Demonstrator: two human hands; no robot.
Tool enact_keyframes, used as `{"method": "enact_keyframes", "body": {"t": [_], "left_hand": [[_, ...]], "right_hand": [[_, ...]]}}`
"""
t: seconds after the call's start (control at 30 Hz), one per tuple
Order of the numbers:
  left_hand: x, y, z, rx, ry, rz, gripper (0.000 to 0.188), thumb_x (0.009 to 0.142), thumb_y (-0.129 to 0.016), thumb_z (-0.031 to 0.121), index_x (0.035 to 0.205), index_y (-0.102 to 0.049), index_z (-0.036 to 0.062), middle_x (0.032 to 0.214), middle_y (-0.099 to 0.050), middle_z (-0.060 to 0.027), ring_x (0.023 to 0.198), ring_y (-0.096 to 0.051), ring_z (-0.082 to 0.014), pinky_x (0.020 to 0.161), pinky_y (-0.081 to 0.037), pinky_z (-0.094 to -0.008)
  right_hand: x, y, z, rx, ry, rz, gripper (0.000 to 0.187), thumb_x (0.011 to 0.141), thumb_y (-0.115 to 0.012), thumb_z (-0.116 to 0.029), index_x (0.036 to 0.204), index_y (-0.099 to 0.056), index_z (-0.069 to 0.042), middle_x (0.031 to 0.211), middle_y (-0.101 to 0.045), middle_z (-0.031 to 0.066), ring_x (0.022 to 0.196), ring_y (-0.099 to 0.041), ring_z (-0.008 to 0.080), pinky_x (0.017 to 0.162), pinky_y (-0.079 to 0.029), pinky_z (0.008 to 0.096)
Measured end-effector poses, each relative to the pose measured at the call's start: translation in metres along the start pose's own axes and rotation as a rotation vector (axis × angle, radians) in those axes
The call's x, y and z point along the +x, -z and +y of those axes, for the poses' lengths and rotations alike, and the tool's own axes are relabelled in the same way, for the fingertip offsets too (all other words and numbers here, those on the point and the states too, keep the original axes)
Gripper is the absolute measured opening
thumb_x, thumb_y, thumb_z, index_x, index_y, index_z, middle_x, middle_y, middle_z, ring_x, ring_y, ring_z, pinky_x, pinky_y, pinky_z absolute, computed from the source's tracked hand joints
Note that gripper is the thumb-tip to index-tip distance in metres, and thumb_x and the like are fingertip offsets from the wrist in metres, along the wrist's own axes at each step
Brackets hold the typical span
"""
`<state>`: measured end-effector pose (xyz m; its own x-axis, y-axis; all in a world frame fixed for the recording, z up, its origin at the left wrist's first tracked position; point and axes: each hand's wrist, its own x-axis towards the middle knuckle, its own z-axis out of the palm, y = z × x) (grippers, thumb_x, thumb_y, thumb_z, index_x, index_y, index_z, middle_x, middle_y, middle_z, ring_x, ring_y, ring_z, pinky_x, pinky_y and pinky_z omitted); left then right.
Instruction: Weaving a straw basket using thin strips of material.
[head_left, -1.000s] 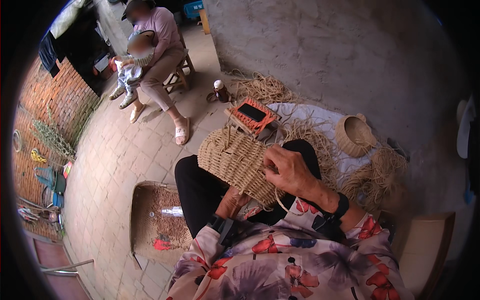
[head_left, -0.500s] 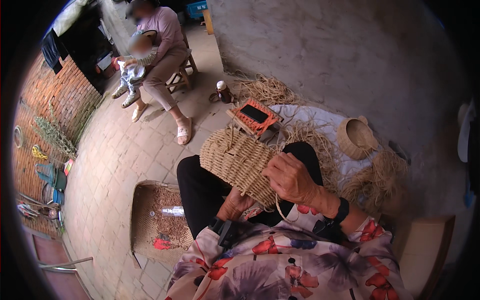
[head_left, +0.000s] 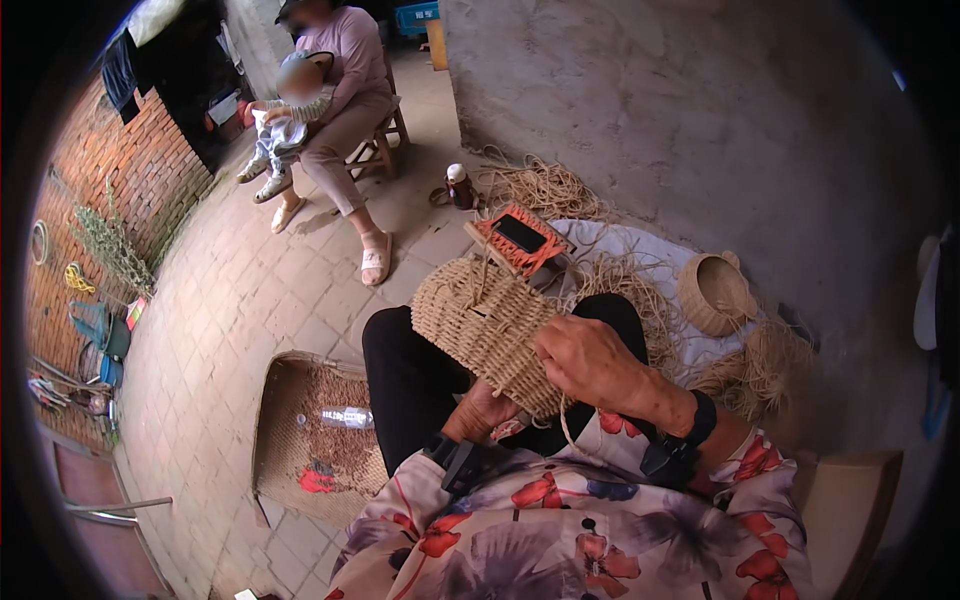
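A tan woven straw basket (head_left: pixel 485 325) lies tilted over my lap, between my knees. My left hand (head_left: pixel 487 408) supports it from beneath at its lower edge; most of the fingers are hidden under the weave. At the basket's right side my right hand (head_left: pixel 590 362) is closed, its fingertips pressed together against the weave. Whether a strand is pinched there is hidden by the fingers. A loose cord (head_left: pixel 567 425) hangs from the basket's lower right corner, below my right hand.
A small stool with an orange woven seat (head_left: pixel 535 240) bears a black phone (head_left: pixel 519 235). Straw cord (head_left: pixel 625 285) and a round basket (head_left: pixel 716 293) lie on white cloth to the right. A tray (head_left: pixel 300 430) holds a plastic bottle (head_left: pixel 347 417). A seated person (head_left: pixel 355 70) holds a child.
The view has shifted slightly, so the surroundings sit a little differently. My right hand has turned a little at the basket's right side; my left hand still supports it.
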<state>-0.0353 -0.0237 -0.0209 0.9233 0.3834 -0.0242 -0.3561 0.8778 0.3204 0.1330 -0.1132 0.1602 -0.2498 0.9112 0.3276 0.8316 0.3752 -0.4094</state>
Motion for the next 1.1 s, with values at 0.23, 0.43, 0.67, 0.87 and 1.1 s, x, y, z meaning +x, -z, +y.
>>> {"method": "enact_keyframes", "body": {"t": [0.23, 0.43, 0.67, 0.87, 1.1], "left_hand": [[0.0, -0.006, -0.003, 0.021, -0.022, 0.058, 0.049, 0.1, -0.06, 0.036, 0.137, -0.055, 0.005, 0.138, -0.06, -0.0098, 0.125, -0.059, -0.0258, 0.109, -0.047, -0.0446], [0.001, -0.009, -0.006, -0.057, -0.014, 0.042, 0.049, 0.103, -0.051, 0.041, 0.135, -0.058, 0.0042, 0.134, -0.063, -0.0115, 0.122, -0.06, -0.0268, 0.109, -0.047, -0.0446], [0.001, -0.011, -0.006, -0.044, -0.026, 0.073, 0.051, 0.101, -0.054, 0.042, 0.136, -0.056, 0.0045, 0.133, -0.063, -0.0111, 0.121, -0.06, -0.0272, 0.108, -0.047, -0.0447], [0.007, -0.021, -0.006, -0.057, -0.033, 0.014, 0.049, 0.102, -0.052, 0.04, 0.136, -0.056, 0.0046, 0.13, -0.064, -0.0124, 0.118, -0.062, -0.0277, 0.106, -0.049, -0.0436], [0.003, -0.015, -0.011, -0.192, -0.014, 0.05, 0.051, 0.101, -0.053, 0.042, 0.136, -0.056, 0.0051, 0.133, -0.062, -0.0139, 0.121, -0.06, -0.03, 0.109, -0.045, -0.0476]], "right_hand": [[-0.001, -0.005, -0.016, -0.206, 0.004, 0.011, 0.012, 0.078, -0.063, -0.003, 0.084, -0.053, -0.003, 0.082, -0.057, 0.0145, 0.08, -0.063, 0.0338, 0.068, -0.053, 0.0422], [0.026, 0.045, -0.02, -0.475, 0.093, 0.338, 0.01, 0.078, -0.063, 0.001, 0.081, -0.054, -0.003, 0.078, -0.059, 0.0136, 0.073, -0.064, 0.0293, 0.063, -0.054, 0.0368], [0.015, 0.053, 0.007, 0.192, -0.517, 0.198, 0.024, 0.084, -0.067, -0.002, 0.107, -0.06, -0.001, 0.071, -0.061, 0.0038, 0.064, -0.057, 0.0092, 0.059, -0.047, 0.0284], [0.005, 0.008, 0.006, 0.671, -0.399, -0.142, 0.019, 0.096, -0.066, -0.016, 0.105, -0.059, 0.0, 0.071, -0.061, -0.0011, 0.064, -0.055, 0.0031, 0.058, -0.045, 0.0224], [0.064, 0.041, -0.001, 0.773, -0.253, -0.034, 0.016, 0.102, -0.058, -0.016, 0.099, -0.061, -0.001, 0.08, -0.066, 0.0004, 0.074, -0.065, 0.0067, 0.065, -0.056, 0.0227]]}}
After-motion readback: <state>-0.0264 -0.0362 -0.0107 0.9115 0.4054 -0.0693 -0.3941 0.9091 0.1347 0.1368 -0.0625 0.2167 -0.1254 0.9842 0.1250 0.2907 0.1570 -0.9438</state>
